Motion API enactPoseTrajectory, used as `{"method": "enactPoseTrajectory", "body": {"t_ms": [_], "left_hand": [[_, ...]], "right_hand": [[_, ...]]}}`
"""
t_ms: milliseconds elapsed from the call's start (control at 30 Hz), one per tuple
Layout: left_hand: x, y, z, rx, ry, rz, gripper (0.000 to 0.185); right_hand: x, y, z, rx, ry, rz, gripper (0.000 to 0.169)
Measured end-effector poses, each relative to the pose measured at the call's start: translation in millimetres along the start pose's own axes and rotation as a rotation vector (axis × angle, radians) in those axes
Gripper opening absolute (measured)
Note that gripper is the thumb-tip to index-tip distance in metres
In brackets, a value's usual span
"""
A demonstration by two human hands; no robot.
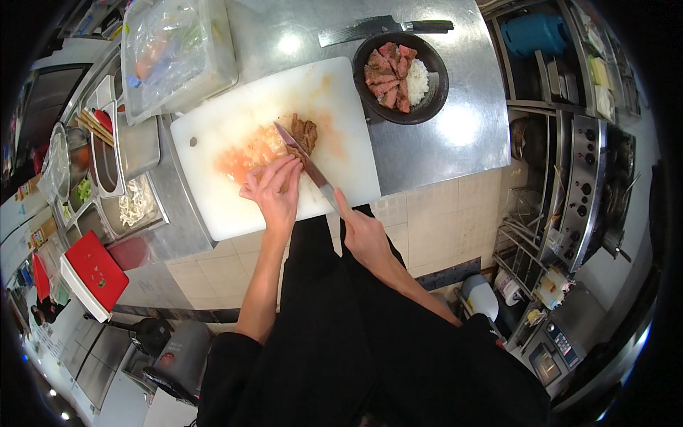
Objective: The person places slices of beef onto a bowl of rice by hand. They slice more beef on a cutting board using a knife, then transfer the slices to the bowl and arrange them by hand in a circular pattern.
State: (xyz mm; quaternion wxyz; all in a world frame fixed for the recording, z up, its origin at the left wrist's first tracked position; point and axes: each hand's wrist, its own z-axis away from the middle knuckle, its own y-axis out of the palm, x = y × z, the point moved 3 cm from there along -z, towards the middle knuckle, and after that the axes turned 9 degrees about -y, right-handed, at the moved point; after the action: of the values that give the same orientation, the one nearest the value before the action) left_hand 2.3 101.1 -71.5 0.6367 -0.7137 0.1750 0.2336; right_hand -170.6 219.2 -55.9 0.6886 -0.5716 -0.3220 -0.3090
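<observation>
A piece of browned cooked meat (305, 133) lies on a white plastic cutting board (208, 133) stained with reddish juices. My right hand (365, 235) grips a kitchen knife (319, 179), its index finger stretched along the back of the blade. The blade slants across the meat, its tip pointing away to the upper left. Just left of the blade, the bent fingertips of my left hand (275, 187) hold the near end of the meat against the board. Beyond the board's right corner, a dark bowl (388, 117) contains white rice (419, 84) and sliced meat (381, 72) with pink centres.
Behind the bowl lies a second, broad-bladed knife (368, 29) on the steel counter (453, 155). A translucent plastic tub (219, 74) borders the board's far left edge. Leftward are metal food pans (141, 144) and a red lid (96, 272). At right stands a stove (584, 187).
</observation>
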Motion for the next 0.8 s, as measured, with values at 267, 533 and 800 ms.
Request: {"method": "enactPoseTrajectory", "body": {"t_ms": [267,533,800], "left_hand": [[3.2,-2.0,-0.8,0.009,-0.023,0.009,0.014],[2.3,-16.8,-4.1,0.074,-0.115,0.108,0.024],[-3.0,-21.7,-24.0,0.163,-0.23,0.06,0.027]], "right_hand": [[-3.9,-1.5,66.0,-0.015,-0.007,0.132,0.09],[-7.2,-1.0,98.0,-0.031,-0.015,0.284,0.094],[4.8,-11.1,96.0,-0.068,0.02,0.243,0.083]]}}
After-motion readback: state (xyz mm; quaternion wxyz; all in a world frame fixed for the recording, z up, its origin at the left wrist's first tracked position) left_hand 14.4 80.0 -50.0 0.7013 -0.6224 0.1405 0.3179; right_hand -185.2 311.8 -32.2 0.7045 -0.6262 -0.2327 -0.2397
